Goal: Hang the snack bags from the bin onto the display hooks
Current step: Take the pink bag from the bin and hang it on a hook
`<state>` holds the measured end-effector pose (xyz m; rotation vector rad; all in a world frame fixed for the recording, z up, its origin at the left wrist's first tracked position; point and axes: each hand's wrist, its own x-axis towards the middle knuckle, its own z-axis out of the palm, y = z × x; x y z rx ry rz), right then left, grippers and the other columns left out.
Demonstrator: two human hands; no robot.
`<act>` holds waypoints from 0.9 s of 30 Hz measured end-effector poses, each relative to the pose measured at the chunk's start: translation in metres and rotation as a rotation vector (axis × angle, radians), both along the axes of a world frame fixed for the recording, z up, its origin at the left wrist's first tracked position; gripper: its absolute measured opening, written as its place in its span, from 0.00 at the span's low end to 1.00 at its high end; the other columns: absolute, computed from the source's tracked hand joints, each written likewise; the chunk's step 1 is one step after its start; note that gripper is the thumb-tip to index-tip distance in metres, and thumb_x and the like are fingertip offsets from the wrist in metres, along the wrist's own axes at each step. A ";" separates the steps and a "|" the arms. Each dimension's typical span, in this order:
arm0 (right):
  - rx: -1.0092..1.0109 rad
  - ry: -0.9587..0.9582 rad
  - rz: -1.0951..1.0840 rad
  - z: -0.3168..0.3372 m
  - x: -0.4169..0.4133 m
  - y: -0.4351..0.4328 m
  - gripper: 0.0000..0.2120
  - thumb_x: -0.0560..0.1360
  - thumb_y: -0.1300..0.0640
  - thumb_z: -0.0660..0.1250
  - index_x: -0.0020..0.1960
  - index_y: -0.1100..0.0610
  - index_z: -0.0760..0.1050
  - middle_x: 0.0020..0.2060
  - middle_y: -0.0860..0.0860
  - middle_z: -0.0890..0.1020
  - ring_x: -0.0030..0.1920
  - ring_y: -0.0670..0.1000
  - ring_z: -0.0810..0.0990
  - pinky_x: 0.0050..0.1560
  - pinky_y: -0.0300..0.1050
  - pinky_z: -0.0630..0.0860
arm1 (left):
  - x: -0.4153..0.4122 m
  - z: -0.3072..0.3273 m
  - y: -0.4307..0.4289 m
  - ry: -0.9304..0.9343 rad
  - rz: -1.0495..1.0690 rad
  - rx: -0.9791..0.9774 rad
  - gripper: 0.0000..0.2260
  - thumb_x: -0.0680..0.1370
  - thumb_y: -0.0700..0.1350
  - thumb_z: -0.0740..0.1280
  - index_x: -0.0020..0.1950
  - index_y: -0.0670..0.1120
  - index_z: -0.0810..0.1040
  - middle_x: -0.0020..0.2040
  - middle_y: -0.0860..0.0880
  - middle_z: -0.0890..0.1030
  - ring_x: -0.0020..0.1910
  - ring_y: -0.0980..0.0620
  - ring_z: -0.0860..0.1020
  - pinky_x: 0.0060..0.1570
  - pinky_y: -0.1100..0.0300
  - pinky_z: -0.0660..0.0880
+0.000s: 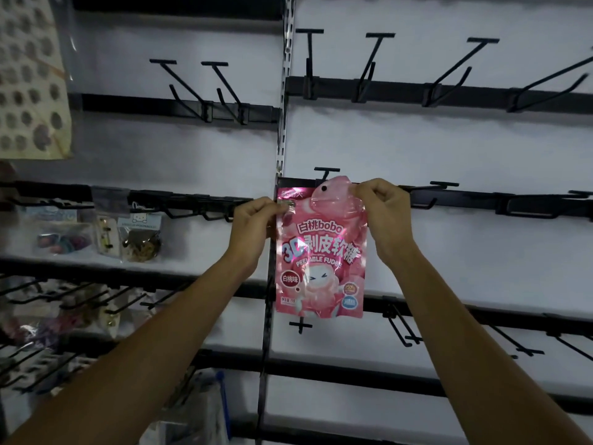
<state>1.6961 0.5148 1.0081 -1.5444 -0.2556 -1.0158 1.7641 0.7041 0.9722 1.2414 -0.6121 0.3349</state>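
One glossy pink snack bag (pixel 319 252) is held upright in front of the white display wall (pixel 449 139), its rounded top tab with a small round hole level with the black rail (pixel 481 200) that crosses behind both hands. The bag is a flat, shiny plastic pouch with white lettering and a cartoon face, and its bottom edge ends just above a small black cross-shaped hook tip (pixel 300 325). Two bare hands hold it: the left hand (pixel 253 226) grips the bag's upper left corner, thumb and curled fingers pinching the edge, while the right hand (pixel 383 207) pinches the tab on its right side between thumb and bent fingers, the remaining fingers folded close. Just above the tab, one thin black wire hook (pixel 326 172) with a T-shaped front bar sticks out from the rail; whether the hole is on it cannot be told. Above the bag, the next rail up carries six long T-ended hooks, two left of the slotted metal upright (pixel 282 107) and four right of it. To the left of the bag, three small clear packets (pixel 102 232) of trinkets hang on the same level, and a pale patterned sheet (pixel 32 75) hangs at the upper left.
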 end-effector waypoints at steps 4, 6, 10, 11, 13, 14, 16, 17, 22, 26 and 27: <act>0.011 0.023 -0.006 0.001 0.004 -0.002 0.12 0.76 0.64 0.69 0.34 0.56 0.78 0.28 0.45 0.79 0.32 0.45 0.76 0.33 0.38 0.73 | 0.002 0.004 -0.002 0.002 -0.004 -0.014 0.12 0.78 0.39 0.66 0.33 0.45 0.77 0.35 0.44 0.81 0.33 0.49 0.80 0.35 0.63 0.77; 0.014 0.072 -0.015 -0.004 0.008 -0.005 0.12 0.76 0.63 0.69 0.34 0.55 0.78 0.30 0.47 0.80 0.34 0.48 0.78 0.35 0.42 0.74 | 0.005 0.001 -0.003 0.006 0.011 0.012 0.11 0.78 0.39 0.66 0.35 0.43 0.78 0.32 0.49 0.82 0.32 0.52 0.81 0.34 0.64 0.77; -0.011 0.146 -0.043 -0.021 0.018 -0.011 0.05 0.76 0.58 0.71 0.42 0.56 0.82 0.37 0.51 0.84 0.38 0.52 0.83 0.41 0.52 0.81 | 0.015 -0.011 -0.002 -0.013 0.033 0.085 0.09 0.78 0.41 0.68 0.39 0.39 0.77 0.32 0.50 0.81 0.31 0.55 0.80 0.32 0.64 0.76; -0.011 0.154 -0.050 -0.024 0.021 -0.012 0.04 0.76 0.57 0.72 0.45 0.57 0.83 0.39 0.53 0.85 0.40 0.53 0.84 0.43 0.56 0.82 | 0.018 -0.014 -0.002 -0.018 0.041 0.104 0.09 0.78 0.42 0.68 0.40 0.38 0.78 0.33 0.49 0.81 0.31 0.56 0.80 0.31 0.65 0.75; 0.000 0.154 -0.075 -0.027 0.027 -0.014 0.04 0.76 0.56 0.72 0.46 0.57 0.83 0.40 0.54 0.86 0.40 0.54 0.85 0.44 0.61 0.83 | 0.025 -0.018 -0.002 -0.025 0.065 0.151 0.10 0.78 0.44 0.69 0.45 0.37 0.80 0.36 0.49 0.82 0.32 0.56 0.81 0.31 0.64 0.76; -0.001 0.151 -0.093 -0.027 0.030 -0.015 0.03 0.76 0.56 0.73 0.45 0.56 0.83 0.40 0.54 0.86 0.40 0.55 0.86 0.45 0.61 0.83 | 0.029 -0.020 -0.002 -0.025 0.075 0.173 0.10 0.77 0.45 0.69 0.46 0.37 0.80 0.37 0.48 0.82 0.33 0.56 0.81 0.31 0.63 0.77; -0.009 0.145 -0.136 -0.025 0.036 -0.015 0.04 0.75 0.54 0.74 0.42 0.52 0.82 0.39 0.53 0.86 0.41 0.56 0.86 0.46 0.61 0.83 | 0.035 -0.022 -0.005 -0.020 0.082 0.197 0.10 0.77 0.46 0.70 0.47 0.38 0.81 0.38 0.46 0.83 0.34 0.54 0.81 0.33 0.61 0.78; -0.013 0.143 -0.154 -0.024 0.038 -0.015 0.05 0.75 0.53 0.74 0.41 0.51 0.82 0.39 0.53 0.86 0.41 0.55 0.86 0.47 0.60 0.83 | 0.039 -0.023 -0.007 -0.013 0.084 0.197 0.10 0.77 0.46 0.70 0.46 0.38 0.81 0.39 0.45 0.83 0.34 0.53 0.81 0.34 0.61 0.79; -0.012 0.163 -0.257 -0.035 0.052 -0.017 0.07 0.73 0.51 0.75 0.38 0.49 0.80 0.32 0.46 0.85 0.36 0.50 0.85 0.45 0.57 0.83 | 0.054 -0.027 -0.015 0.015 0.116 0.199 0.10 0.76 0.46 0.71 0.49 0.39 0.82 0.42 0.47 0.84 0.38 0.54 0.83 0.37 0.60 0.80; -0.014 0.220 -0.342 -0.060 0.055 -0.022 0.06 0.74 0.56 0.74 0.39 0.49 0.80 0.34 0.49 0.85 0.35 0.50 0.84 0.45 0.57 0.83 | 0.060 -0.042 -0.011 0.040 0.124 0.236 0.06 0.75 0.41 0.72 0.48 0.39 0.81 0.43 0.44 0.84 0.42 0.51 0.83 0.38 0.61 0.81; -0.022 0.233 -0.351 -0.068 0.054 -0.022 0.07 0.74 0.58 0.73 0.39 0.49 0.80 0.35 0.50 0.85 0.36 0.52 0.84 0.46 0.57 0.83 | 0.059 -0.048 -0.010 0.059 0.108 0.237 0.04 0.75 0.40 0.72 0.47 0.40 0.80 0.43 0.44 0.84 0.42 0.50 0.83 0.37 0.62 0.80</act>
